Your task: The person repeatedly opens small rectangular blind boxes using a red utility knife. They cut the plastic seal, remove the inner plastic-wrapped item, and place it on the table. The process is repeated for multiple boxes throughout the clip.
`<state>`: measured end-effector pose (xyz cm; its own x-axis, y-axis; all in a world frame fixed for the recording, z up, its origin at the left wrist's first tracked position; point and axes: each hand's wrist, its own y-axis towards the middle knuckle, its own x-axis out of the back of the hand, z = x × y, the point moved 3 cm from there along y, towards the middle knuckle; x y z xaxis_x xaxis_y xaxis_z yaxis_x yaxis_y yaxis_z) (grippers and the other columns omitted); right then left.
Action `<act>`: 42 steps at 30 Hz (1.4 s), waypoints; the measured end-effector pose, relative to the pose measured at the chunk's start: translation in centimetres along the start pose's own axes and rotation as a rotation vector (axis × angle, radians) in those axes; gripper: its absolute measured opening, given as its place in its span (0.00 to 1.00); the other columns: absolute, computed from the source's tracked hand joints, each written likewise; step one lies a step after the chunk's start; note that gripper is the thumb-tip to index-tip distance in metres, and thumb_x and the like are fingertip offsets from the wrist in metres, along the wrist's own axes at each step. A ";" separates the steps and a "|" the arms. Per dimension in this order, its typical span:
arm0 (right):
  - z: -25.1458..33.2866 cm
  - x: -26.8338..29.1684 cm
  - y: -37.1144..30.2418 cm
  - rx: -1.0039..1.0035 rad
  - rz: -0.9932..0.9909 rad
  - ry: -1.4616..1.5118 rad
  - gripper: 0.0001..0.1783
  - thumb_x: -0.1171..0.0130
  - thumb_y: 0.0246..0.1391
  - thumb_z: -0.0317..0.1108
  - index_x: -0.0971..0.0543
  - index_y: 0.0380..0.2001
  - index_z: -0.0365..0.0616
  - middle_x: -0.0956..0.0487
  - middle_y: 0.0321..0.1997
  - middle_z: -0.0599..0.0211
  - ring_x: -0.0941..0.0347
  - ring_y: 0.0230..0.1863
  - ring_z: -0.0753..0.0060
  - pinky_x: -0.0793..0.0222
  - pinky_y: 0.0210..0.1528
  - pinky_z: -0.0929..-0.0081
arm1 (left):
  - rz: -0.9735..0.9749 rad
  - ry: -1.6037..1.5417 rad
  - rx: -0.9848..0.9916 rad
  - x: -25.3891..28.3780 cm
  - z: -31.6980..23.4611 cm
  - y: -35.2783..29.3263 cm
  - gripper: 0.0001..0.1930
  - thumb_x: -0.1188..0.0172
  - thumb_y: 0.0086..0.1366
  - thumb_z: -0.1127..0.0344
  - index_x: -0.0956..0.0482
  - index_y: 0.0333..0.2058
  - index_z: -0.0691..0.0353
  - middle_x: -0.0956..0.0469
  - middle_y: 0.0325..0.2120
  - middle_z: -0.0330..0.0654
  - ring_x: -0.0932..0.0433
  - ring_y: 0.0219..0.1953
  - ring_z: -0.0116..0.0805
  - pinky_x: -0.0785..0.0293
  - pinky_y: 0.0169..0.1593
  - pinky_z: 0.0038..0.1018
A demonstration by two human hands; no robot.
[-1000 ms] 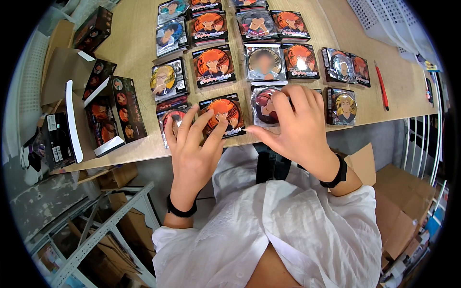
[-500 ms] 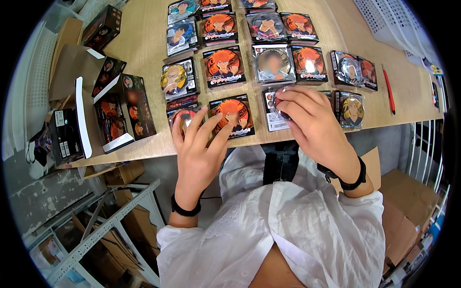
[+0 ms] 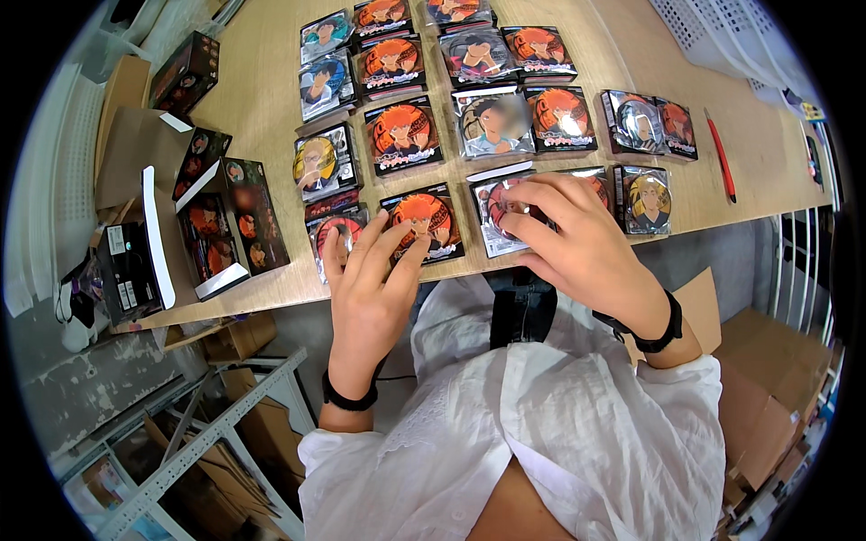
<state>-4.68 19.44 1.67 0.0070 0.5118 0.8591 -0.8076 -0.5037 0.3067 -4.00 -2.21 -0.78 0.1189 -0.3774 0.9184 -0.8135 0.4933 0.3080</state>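
Note:
Rows of round picture badges in clear packets lie on a wooden table (image 3: pixel 262 108). My left hand (image 3: pixel 370 288) rests flat at the front edge with its fingers spread. Its fingertips touch a dark red badge packet (image 3: pixel 327 227) and an orange-haired badge packet (image 3: pixel 431 216). To the right, my right hand (image 3: pixel 577 243) curls over a white-edged badge packet (image 3: pixel 494 212), fingertips on its top and the thumb hidden. A yellow-haired badge packet (image 3: pixel 646 198) lies just right of that hand.
Dark printed boxes (image 3: pixel 239 216) stand open at the table's left, next to a black box (image 3: pixel 131 261). A red pen (image 3: pixel 722 158) lies at the right. A white basket (image 3: pixel 722 36) is at the far right corner. Cardboard boxes (image 3: pixel 758 397) and a metal rack (image 3: pixel 198 433) stand below.
My left fingers have slid slightly left and now reach the dark red packet as well. My right hand stays on the same packet.

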 end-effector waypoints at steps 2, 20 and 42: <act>-0.1 -0.5 -0.2 -0.009 -0.035 -0.003 0.17 0.38 0.34 0.27 0.25 0.34 0.42 0.27 0.45 0.68 0.32 0.47 0.61 0.32 0.45 0.66 | -0.003 0.000 -0.005 0.0 -0.1 0.1 0.18 0.34 0.47 0.72 0.20 0.41 0.54 0.25 0.44 0.39 0.29 0.53 0.41 0.48 0.61 0.46; 1.5 0.2 -0.8 0.029 -0.109 0.009 0.25 0.31 0.30 0.26 0.25 0.38 0.39 0.28 0.52 0.59 0.33 0.50 0.49 0.36 0.50 0.56 | -0.394 0.065 0.216 9.2 5.5 -3.8 0.16 0.41 0.49 0.78 0.21 0.39 0.63 0.25 0.45 0.48 0.26 0.47 0.48 0.30 0.50 0.34; -10.9 9.2 -14.0 -0.551 -0.519 -0.213 0.11 0.41 0.46 0.23 0.23 0.36 0.39 0.27 0.50 0.53 0.28 0.46 0.61 0.32 0.43 0.71 | -0.016 0.480 0.658 8.9 14.0 -3.5 0.12 0.48 0.63 0.60 0.24 0.39 0.59 0.24 0.35 0.49 0.27 0.40 0.50 0.32 0.43 0.40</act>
<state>0.25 38.76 0.81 0.5314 0.4144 0.7388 -0.8457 0.2099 0.4906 -8.07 -18.22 2.85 0.2430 0.0705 0.9675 -0.9598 -0.1270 0.2503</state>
